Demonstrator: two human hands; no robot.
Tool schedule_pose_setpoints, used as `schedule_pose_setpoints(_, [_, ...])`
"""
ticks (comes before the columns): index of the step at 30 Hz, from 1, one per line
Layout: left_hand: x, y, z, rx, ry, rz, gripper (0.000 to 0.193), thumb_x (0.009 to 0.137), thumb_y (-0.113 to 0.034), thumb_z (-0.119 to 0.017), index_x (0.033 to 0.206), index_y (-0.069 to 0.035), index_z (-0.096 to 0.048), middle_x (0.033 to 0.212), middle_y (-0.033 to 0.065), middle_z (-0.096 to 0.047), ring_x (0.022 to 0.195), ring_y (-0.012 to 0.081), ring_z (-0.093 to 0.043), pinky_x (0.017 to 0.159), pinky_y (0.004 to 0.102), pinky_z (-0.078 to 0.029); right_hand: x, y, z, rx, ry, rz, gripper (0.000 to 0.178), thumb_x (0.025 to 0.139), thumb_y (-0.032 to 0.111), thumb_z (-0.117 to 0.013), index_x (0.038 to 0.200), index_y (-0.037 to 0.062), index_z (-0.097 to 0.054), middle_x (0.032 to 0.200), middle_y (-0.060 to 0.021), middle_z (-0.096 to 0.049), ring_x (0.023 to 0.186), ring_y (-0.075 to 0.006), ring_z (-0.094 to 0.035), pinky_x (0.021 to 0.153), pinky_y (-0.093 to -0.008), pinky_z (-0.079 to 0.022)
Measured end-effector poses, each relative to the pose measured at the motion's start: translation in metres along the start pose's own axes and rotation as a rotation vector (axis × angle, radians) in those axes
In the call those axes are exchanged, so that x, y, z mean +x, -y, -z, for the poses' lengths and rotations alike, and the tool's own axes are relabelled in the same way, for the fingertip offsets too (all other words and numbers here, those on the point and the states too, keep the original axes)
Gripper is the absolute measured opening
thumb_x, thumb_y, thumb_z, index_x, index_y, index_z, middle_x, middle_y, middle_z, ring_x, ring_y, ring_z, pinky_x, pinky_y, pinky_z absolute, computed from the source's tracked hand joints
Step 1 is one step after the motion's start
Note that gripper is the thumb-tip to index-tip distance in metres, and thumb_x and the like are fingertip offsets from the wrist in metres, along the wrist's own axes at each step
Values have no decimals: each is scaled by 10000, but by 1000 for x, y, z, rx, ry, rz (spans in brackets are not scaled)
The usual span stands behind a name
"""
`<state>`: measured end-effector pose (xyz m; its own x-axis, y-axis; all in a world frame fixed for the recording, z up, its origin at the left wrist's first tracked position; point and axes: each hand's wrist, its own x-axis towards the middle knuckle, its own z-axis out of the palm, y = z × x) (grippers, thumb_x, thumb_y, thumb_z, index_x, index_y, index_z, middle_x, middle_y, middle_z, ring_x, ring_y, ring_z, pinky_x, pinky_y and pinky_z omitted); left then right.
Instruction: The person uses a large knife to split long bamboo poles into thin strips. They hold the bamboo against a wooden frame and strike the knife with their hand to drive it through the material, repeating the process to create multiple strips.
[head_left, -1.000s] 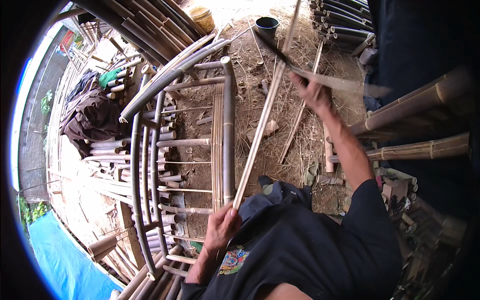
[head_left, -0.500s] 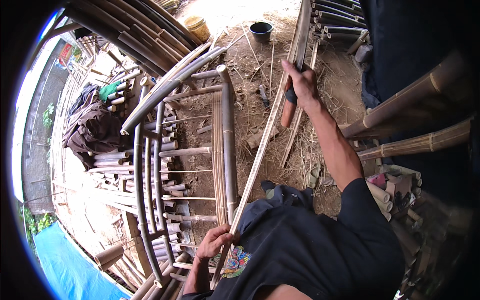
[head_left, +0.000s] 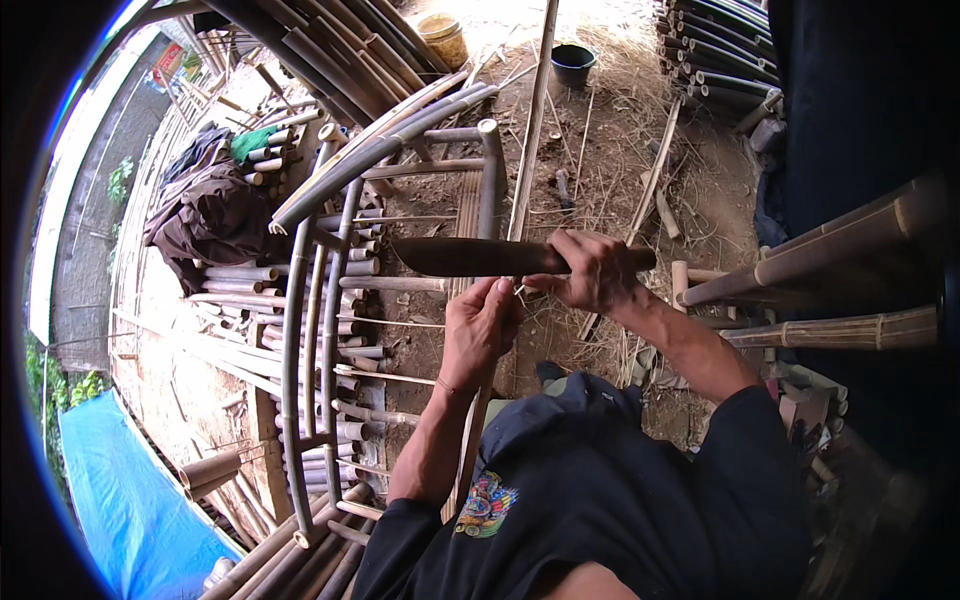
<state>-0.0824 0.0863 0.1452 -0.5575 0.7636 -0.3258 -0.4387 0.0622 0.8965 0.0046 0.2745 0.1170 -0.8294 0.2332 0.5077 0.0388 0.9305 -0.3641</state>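
— Presently held, item one?
— Long bamboo strip [head_left: 530, 120], gripped in the left hand [head_left: 480, 330], fingers wrapped round it at mid-length; it runs from the lap up across the dirt ground [head_left: 620, 150].
— Item two?
— Broad-bladed knife [head_left: 470, 257], handle clenched in the right hand [head_left: 595, 270], blade lying level and pointing left, crossing the strip just above the left hand.
— Surroundings?
— Curved bamboo frame [head_left: 330, 300] beside the left hand; blue tarpaulin [head_left: 120, 480] lower left; dark bucket [head_left: 573, 62] well apart, up top.
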Motion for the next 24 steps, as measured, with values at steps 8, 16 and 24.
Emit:
schedule_pose_setpoints(8, [-45, 13, 4, 109, 14, 75, 335, 998, -275, -531, 1145, 15, -610, 649, -57, -465, 524, 17, -383, 462, 180, -281, 19, -67, 10, -84, 47, -244, 625, 884, 719, -398, 803, 114, -532, 509, -14, -515, 384, -125, -513, 337, -345, -462])
schedule_pose_setpoints(16, [-130, 45, 41, 53, 109, 211, 386, 989, -273, -548, 1217, 38, -576, 658, -44, -468, 537, 35, -388, 479, 199, -288, 32, -148, 64, -164, -75, -378, 700, 865, 774, -341, 807, 112, -560, 481, 56, -375, 394, -63, -401, 348, -282, -345])
schedule_pose_setpoints(24, [-43, 25, 25, 391, -94, 125, 407, 980, -376, -546, 944, 11, -664, 626, -53, -484, 532, 25, -408, 474, 205, -318, -16, -24, -1, -31, -23, -2, 606, 892, 714, -366, 735, 135, -456, 505, 17, -442, 368, -94, -455, 320, -322, -446])
